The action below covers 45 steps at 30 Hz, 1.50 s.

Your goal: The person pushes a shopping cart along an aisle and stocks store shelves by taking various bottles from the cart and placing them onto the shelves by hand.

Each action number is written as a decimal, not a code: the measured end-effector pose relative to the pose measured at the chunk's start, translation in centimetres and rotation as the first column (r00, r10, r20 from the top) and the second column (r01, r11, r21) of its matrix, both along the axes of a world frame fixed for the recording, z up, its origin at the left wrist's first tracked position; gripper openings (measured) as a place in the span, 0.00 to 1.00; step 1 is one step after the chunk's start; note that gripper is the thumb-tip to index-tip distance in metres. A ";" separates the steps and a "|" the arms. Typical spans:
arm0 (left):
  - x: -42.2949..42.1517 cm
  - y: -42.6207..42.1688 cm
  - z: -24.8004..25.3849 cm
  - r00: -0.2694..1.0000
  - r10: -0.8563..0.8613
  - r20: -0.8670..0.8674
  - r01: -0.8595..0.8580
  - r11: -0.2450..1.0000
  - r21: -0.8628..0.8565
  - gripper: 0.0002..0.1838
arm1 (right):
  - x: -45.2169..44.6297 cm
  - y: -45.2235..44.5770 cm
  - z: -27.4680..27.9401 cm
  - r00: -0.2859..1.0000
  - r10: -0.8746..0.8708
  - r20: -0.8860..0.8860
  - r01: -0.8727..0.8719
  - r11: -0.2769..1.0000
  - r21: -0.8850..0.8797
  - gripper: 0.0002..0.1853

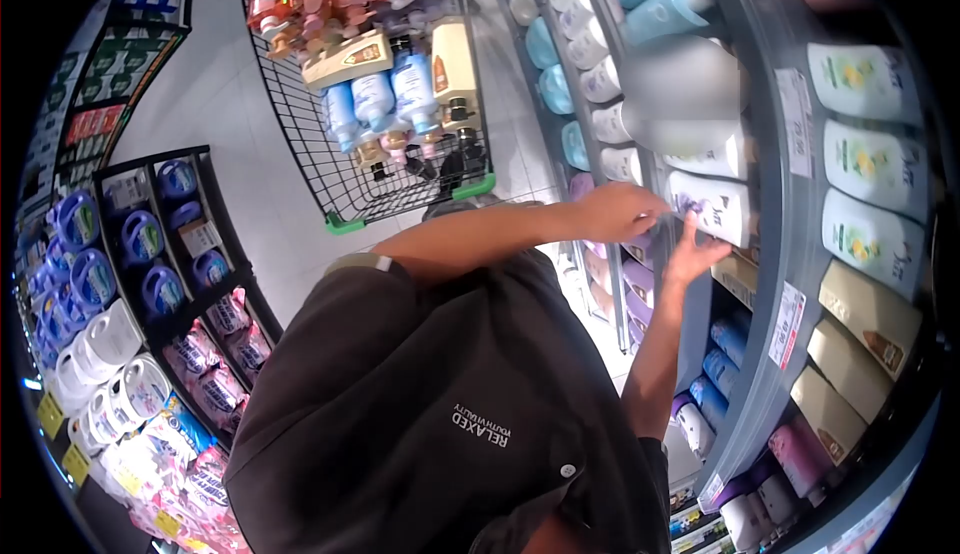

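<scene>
A white bottle (712,208) with a purple flower on its label stands at the front of a shelf on the right. My left hand (622,212) reaches across from the left, its fingers closed at the bottle's near left edge. From below, my right hand (695,257) grips the same bottle, one finger lying over its label and another digit stretched along its lower edge. The far side of the bottle and some fingertips are hidden. Another white bottle (708,154) sits right behind it, partly under a blurred grey patch.
A black wire shopping cart (300,154) with green corners holds pump bottles and cream boxes. Price tags (786,326) line the shelf edge. More white bottles (868,159) fill the shelf at far right. Purple detergent bottles (160,289) stand on a display at left.
</scene>
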<state>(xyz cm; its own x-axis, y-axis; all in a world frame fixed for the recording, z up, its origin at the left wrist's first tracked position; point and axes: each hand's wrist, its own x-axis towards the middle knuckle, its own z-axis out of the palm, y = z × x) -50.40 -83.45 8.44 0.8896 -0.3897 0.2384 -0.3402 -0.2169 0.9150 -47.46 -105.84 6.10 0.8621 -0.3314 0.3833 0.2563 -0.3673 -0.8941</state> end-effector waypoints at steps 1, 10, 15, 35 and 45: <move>-1.8 3.2 -0.5 0.994 0.087 0.063 -0.083 0.995 -0.055 0.17 | -0.8 -0.2 -0.2 0.999 -0.044 -0.028 0.043 0.998 -0.037 0.39; -0.8 27.7 -16.6 0.480 0.873 -0.090 -0.808 0.480 0.341 0.27 | -17.6 3.4 -6.8 0.845 -0.076 -0.530 -0.012 0.987 -0.159 0.39; 7.1 28.8 -18.1 0.331 0.789 -0.517 -0.637 0.591 0.494 0.54 | -23.7 6.6 -7.6 0.631 -0.015 -0.775 -0.005 1.000 -0.023 0.36; -6.2 33.0 -3.3 0.368 -0.133 -0.920 -0.676 0.641 -0.363 0.40 | -17.4 23.4 0.6 0.723 0.387 -0.572 -0.401 0.910 0.109 0.32; -12.6 24.4 10.3 -0.016 -0.617 -0.787 -0.485 0.693 -0.534 0.42 | -16.0 24.7 6.1 0.799 0.599 0.055 -0.565 0.779 -0.272 0.45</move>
